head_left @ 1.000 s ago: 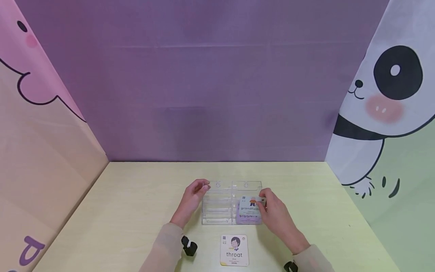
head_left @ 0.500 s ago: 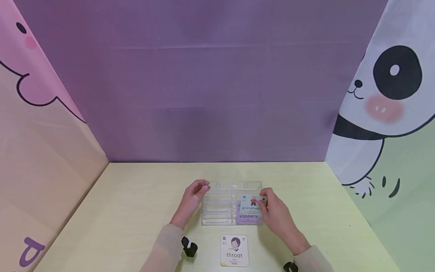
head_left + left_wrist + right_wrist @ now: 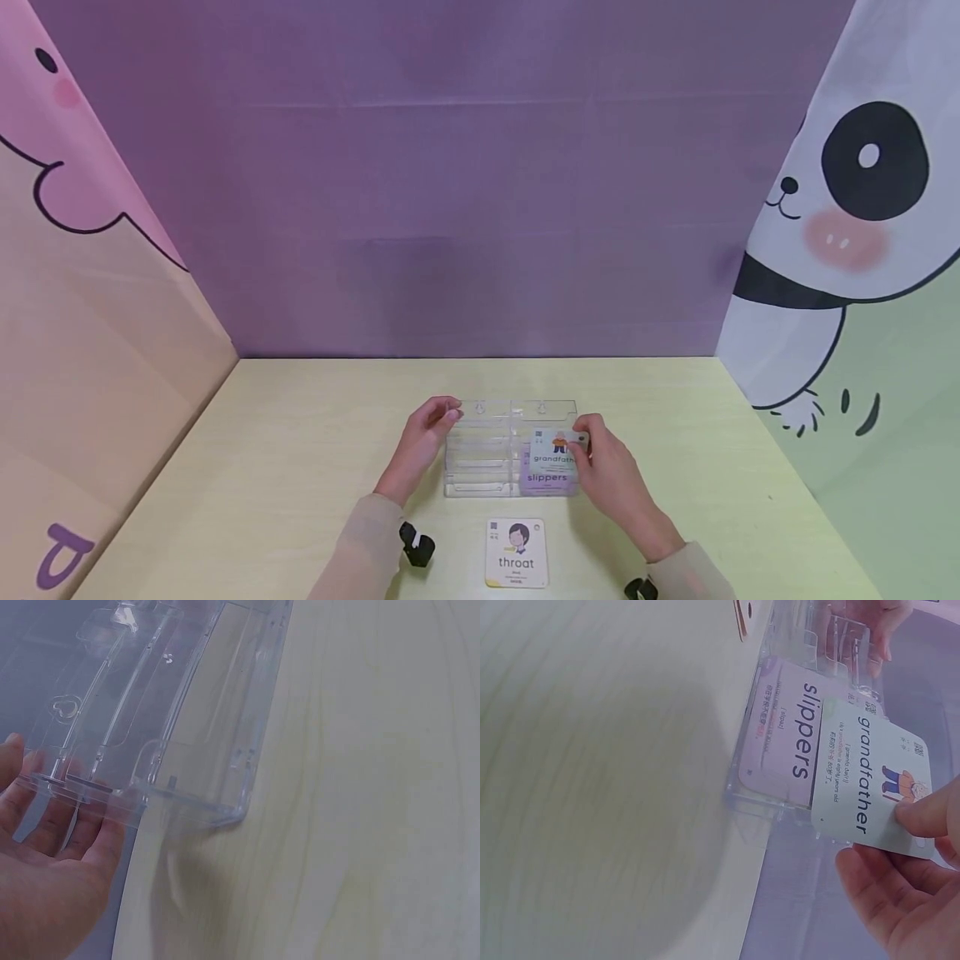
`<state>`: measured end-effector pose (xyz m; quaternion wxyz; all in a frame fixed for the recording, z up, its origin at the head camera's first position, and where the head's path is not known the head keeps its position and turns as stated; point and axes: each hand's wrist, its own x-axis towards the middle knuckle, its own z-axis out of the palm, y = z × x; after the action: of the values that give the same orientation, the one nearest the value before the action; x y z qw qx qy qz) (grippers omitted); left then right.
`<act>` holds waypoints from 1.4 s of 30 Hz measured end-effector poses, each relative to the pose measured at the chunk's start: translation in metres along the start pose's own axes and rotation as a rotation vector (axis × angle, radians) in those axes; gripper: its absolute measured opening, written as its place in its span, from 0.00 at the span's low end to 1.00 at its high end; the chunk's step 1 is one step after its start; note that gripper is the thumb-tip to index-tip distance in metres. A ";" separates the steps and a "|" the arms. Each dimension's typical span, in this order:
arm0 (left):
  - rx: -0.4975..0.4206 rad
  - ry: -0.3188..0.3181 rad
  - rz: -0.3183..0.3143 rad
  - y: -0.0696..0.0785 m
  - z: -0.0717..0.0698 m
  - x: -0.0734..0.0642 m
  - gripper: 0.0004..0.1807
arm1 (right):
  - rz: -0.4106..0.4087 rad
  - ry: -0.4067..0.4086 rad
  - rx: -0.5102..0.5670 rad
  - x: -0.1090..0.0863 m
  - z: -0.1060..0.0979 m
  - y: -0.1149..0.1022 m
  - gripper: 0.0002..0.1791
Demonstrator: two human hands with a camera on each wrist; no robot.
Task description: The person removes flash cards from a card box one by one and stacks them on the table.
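A clear plastic card rack (image 3: 478,454) with stepped slots in two columns stands on the table. My left hand (image 3: 420,442) grips its upper left side; in the left wrist view the thumb and fingers (image 3: 97,840) close round the rack's edge. Between thumb and fingers my right hand (image 3: 611,471) pinches a pale green "grandfather" card (image 3: 870,776) by its picture end. That card overlaps the top of a purple "slippers" card (image 3: 784,735), which sits in the rack's lowest right slot. Whether the green card's bottom edge is inside a slot, I cannot tell.
A white "throat" card (image 3: 516,553) lies flat on the pale wooden table (image 3: 300,483), in front of the rack between the two forearms. Black wrist-worn devices (image 3: 417,546) sit by both sleeves. A purple backdrop (image 3: 480,208) rises behind the table, with printed side panels.
The green card has shifted slightly up in my right hand, so the word "slippers" now shows fully below it. My left hand has stayed on the rack.
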<state>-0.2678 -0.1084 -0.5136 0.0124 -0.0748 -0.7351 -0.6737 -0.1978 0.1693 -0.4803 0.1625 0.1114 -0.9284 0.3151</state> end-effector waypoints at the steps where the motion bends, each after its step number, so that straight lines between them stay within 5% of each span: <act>1: 0.000 -0.001 0.000 0.000 0.000 0.000 0.15 | 0.000 0.002 0.002 0.000 0.000 0.000 0.16; 42: -0.001 -0.003 0.007 -0.003 0.000 0.001 0.15 | -0.016 0.010 0.155 -0.004 0.000 -0.002 0.17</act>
<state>-0.2691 -0.1088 -0.5165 0.0137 -0.0784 -0.7346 -0.6738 -0.1940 0.1682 -0.4807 0.1606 0.1293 -0.8994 0.3854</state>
